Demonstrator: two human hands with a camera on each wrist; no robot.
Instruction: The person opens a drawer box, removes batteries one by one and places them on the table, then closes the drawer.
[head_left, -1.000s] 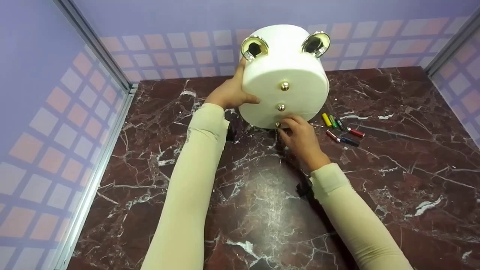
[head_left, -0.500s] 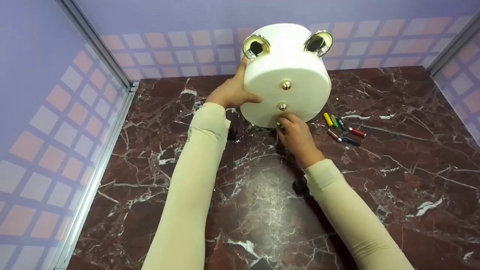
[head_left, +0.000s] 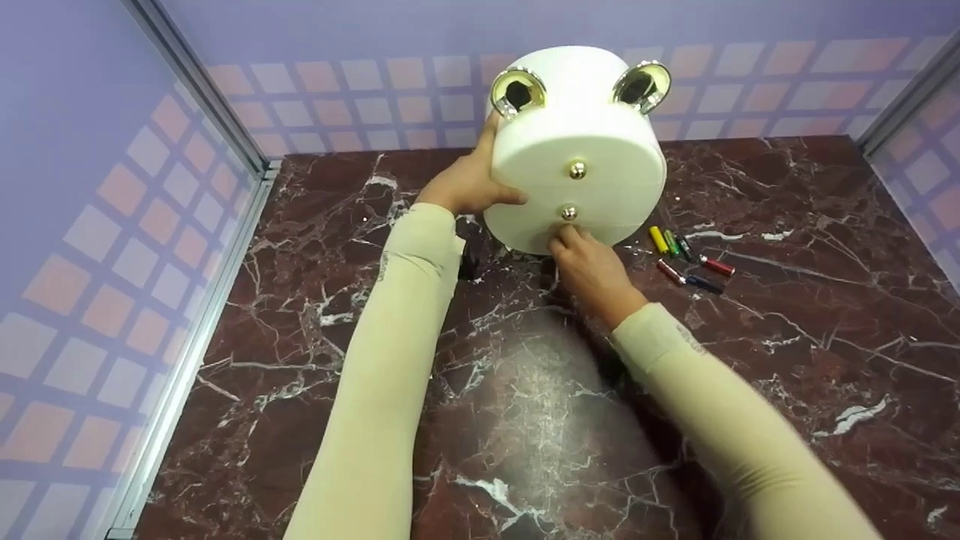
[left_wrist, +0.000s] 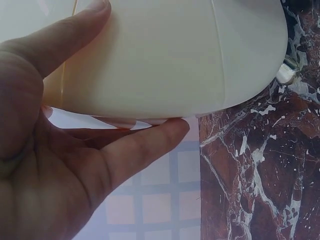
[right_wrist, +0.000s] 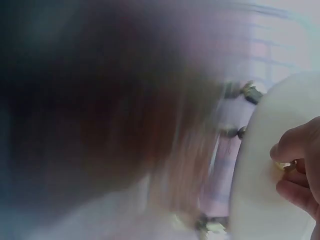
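Note:
A white rounded box (head_left: 607, 187) with a column of gold knobs on its face stands at the back of the table. Two gold rings (head_left: 641, 88) with dark centres stick out near its top. My left hand (head_left: 466, 184) grips its left side, thumb on the face; in the left wrist view the fingers lie along the underside of the white wall (left_wrist: 165, 60). With curled fingers, my right hand (head_left: 592, 274) pinches the lowest gold knob (right_wrist: 284, 165), hidden in the head view. Above it show a middle knob (head_left: 569, 212) and an upper knob (head_left: 577, 169).
To the right of the box, several small coloured cylinders lie on the dark marbled table (head_left: 787, 420), among them a yellow one (head_left: 658, 240) and a red one (head_left: 717, 265). Tiled purple panels (head_left: 360, 105) stand behind and at both sides.
My right hand has turned at the wrist, its forearm rolling, and its fingers now cover the lowest knob. The left hand keeps its grip; the box appears slightly further right in view.

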